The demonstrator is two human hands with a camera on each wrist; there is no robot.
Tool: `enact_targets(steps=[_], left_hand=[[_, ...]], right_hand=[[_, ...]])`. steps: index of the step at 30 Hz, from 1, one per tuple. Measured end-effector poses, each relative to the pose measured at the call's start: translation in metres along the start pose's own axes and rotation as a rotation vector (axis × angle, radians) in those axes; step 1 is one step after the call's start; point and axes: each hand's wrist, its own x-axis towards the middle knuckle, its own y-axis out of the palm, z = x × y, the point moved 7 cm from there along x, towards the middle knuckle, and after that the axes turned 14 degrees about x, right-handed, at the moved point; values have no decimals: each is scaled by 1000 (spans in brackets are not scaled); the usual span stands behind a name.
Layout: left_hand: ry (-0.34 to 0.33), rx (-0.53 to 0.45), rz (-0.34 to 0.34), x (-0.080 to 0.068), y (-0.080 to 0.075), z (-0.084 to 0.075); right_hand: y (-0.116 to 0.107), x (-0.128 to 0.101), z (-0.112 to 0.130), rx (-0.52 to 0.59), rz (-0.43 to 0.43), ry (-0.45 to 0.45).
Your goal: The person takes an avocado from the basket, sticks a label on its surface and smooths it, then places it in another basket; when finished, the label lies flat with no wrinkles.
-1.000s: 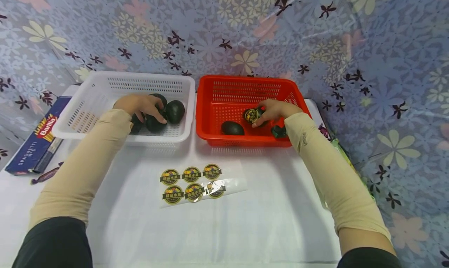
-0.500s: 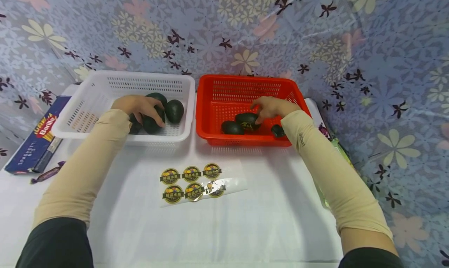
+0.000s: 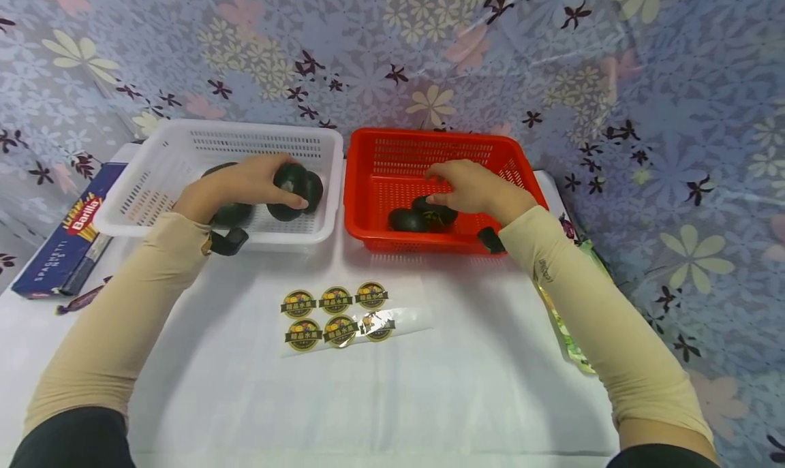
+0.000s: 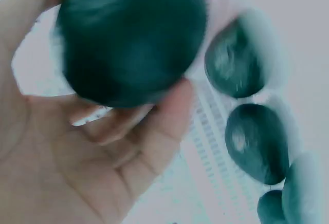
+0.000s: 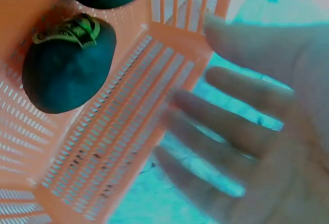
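My left hand [image 3: 277,182] grips a dark green avocado [image 3: 294,176] just above the white basket [image 3: 153,182]. The left wrist view shows that avocado [image 4: 131,39] between thumb and fingers, with several more avocados [image 4: 257,142] lying below in the basket. My right hand [image 3: 443,185] hovers open over the red basket [image 3: 380,182], fingers spread [image 5: 231,126] and holding nothing. Two avocados lie in the red basket: a plain one [image 3: 405,220] and one with a yellow sticker [image 3: 438,213], which also shows in the right wrist view [image 5: 67,67].
A clear sheet of round yellow stickers [image 3: 343,315] lies on the white table in front of the baskets. A blue Barilla spaghetti box [image 3: 64,240] and a candy wrapper [image 3: 80,298] sit at the left. A green packet [image 3: 570,338] lies at the table's right edge.
My right hand set the stickered avocado down in the red basket, let go and rose open. My left hand closed on an avocado in the white basket and lifted it.
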Motion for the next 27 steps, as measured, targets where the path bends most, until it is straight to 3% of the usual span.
enact_targets(steps=[5, 11, 14, 17, 22, 27], left_hand=[[51, -96, -132, -19, 5, -16], [118, -238, -256, -40, 13, -36], [140, -272, -272, -51, 20, -46], [187, -287, -226, -61, 32, -57], [336, -263, -17, -70, 65, -83], [358, -180, 165, -67, 102, -96]], right_hand=[[11, -20, 42, -47, -152, -212], [48, -53, 75, -73, -198, -406], [72, -69, 82, -80, -188, -479], [98, -77, 79, -67, -149, -484], [136, -72, 62, -27, -82, -408], [163, -65, 45, 50, -33, -282]])
